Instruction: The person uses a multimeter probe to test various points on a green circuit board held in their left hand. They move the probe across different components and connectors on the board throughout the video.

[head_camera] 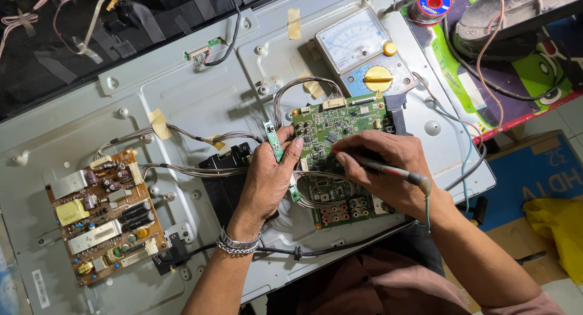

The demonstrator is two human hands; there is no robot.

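A green circuit board (333, 128) lies on the grey metal back panel (200, 102) of a flat screen. My left hand (267, 175) rests at the board's left edge, thumb on the board, fingers beside a small narrow green strip board (274, 140). A metal bracelet (238, 243) circles that wrist. My right hand (382, 169) pinches a thin probe (388, 169) like a pen, its tip pressed onto the middle of the green board. Grey ribbon wires (300, 87) loop from the board's top connector.
A brown power board (106, 215) with capacitors sits at the left of the panel. An analog meter (361, 51) with a yellow dial lies above the green board. A solder spool (434, 2), cables, a cardboard box (534, 169) and yellow cloth (559, 227) lie to the right.
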